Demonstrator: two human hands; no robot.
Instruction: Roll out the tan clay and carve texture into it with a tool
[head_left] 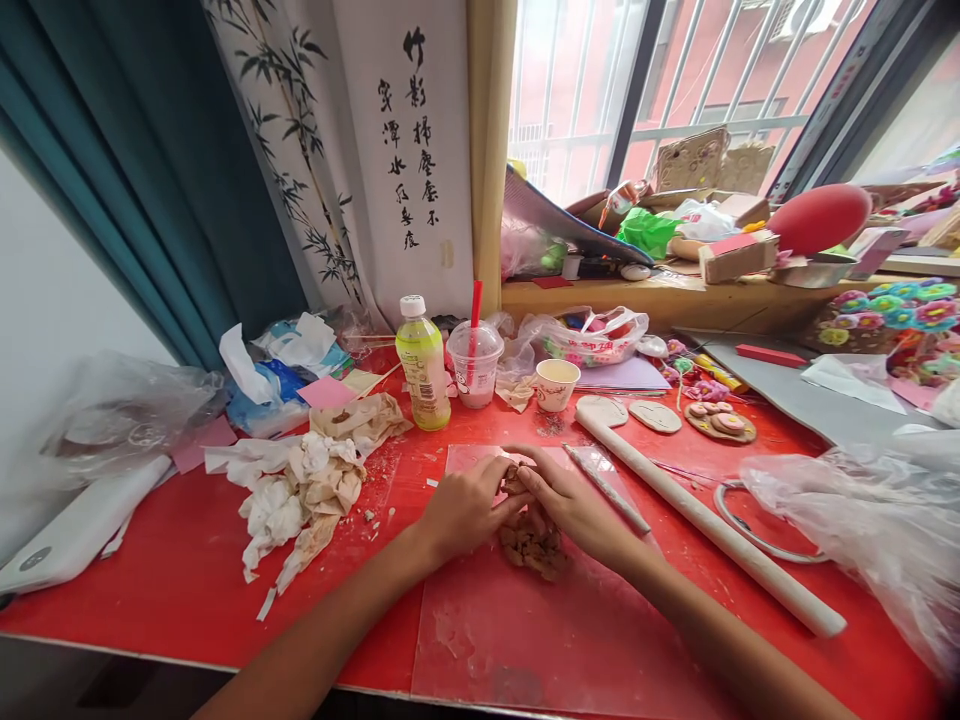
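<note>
Lump between left grip and right grip

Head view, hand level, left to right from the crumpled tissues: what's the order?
Crumpled tissues → left hand → pile of brown clay-like pieces → right hand → long pale rod → clear plastic bag.
</note>
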